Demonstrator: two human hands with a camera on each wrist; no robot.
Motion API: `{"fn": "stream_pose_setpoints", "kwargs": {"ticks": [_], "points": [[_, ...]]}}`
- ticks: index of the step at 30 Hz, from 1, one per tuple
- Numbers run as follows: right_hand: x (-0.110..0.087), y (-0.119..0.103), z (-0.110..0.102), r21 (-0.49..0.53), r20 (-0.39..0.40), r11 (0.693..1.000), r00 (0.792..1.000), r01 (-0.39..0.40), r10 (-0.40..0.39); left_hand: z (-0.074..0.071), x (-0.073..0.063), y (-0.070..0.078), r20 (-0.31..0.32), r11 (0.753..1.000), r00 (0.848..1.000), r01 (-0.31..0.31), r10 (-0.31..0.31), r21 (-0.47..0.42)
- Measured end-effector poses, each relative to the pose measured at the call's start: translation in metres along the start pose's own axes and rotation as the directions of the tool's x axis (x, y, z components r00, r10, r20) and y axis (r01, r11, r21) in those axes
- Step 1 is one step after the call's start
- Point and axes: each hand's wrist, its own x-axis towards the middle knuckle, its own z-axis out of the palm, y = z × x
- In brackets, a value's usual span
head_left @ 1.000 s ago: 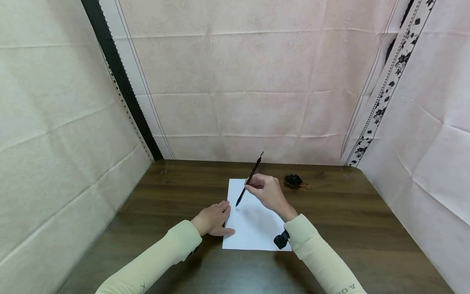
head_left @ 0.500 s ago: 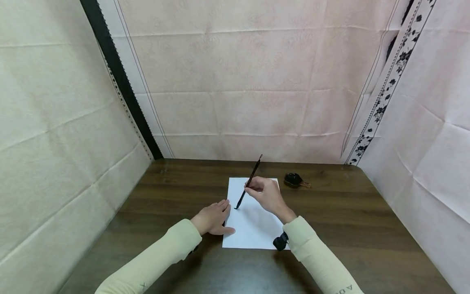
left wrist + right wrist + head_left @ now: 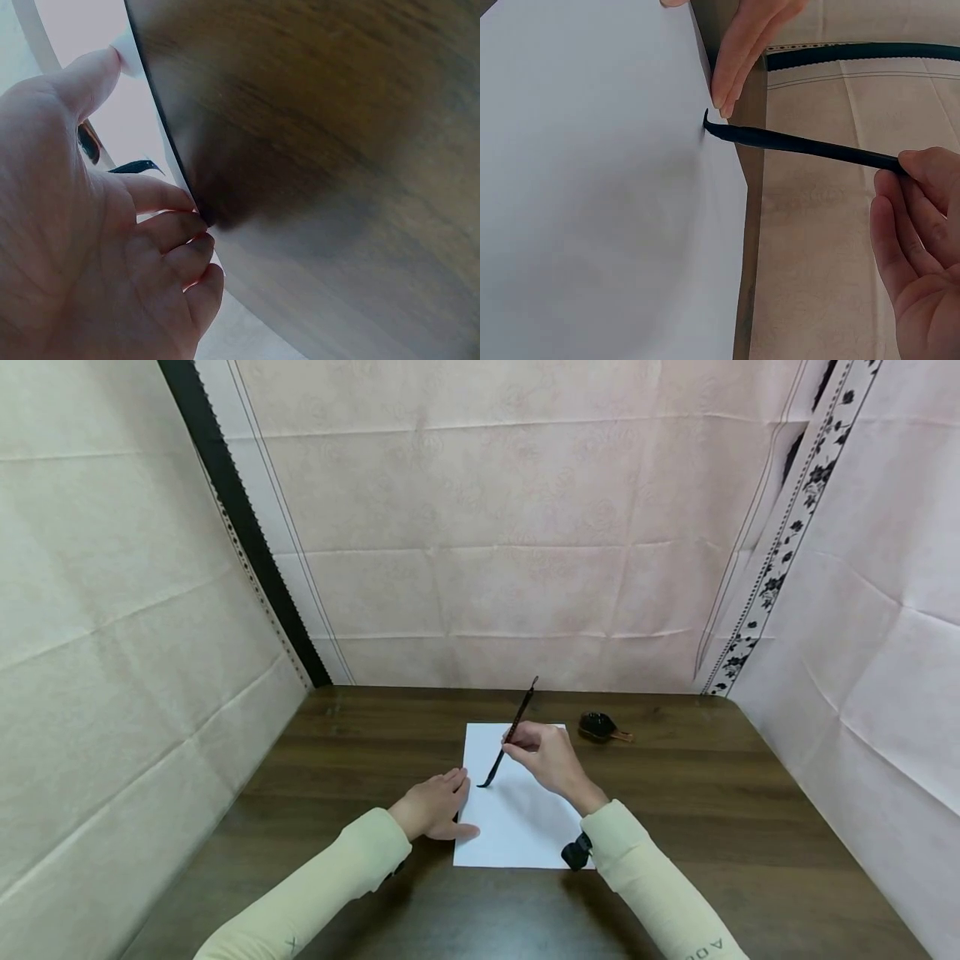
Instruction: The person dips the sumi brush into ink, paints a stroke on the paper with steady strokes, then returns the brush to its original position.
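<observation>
A dark writing brush (image 3: 511,732) slants down to a sheet of white paper (image 3: 525,827), pinched near the middle of its handle by my right hand (image 3: 546,758). In the right wrist view the bristle tip (image 3: 714,129) of the brush is bent sideways against the paper. My left hand (image 3: 435,807) lies flat at the sheet's left edge, its thumb and fingertips on the paper. The left wrist view shows the fingers (image 3: 169,229) along that edge, with the black bristles (image 3: 136,166) beyond them.
On the brown wooden table (image 3: 352,752), behind and right of the paper, sits a small glossy black dish (image 3: 596,726) with a brown stem-like end. Pale cloth walls (image 3: 480,552) stand at the back and both sides of the table.
The brush tip has come down onto the paper and its bristles have bent to the left. The right hand has lowered slightly; the left hand stays where it was.
</observation>
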Motion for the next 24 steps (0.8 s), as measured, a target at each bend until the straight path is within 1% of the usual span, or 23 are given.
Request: {"fn": "stream_pose_setpoints", "kwargs": {"ticks": [10,19,24], "points": [[-0.003,0.003,-0.008,-0.019,-0.001,1.0,1.0,-0.015,0.015,-0.001,-0.001,0.001,0.001,1.0,1.0,-0.001,0.001,-0.005],[-0.005,0.005,-0.016,-0.052,-0.006,0.999,1.0,0.006,-0.007,0.001,-0.002,0.0,0.002,1.0,1.0,0.0,0.0,-0.012],[-0.006,0.005,-0.023,-0.076,0.0,0.997,1.0,0.017,-0.017,-0.001,-0.002,0.0,0.003,1.0,1.0,-0.008,0.008,-0.014]]}}
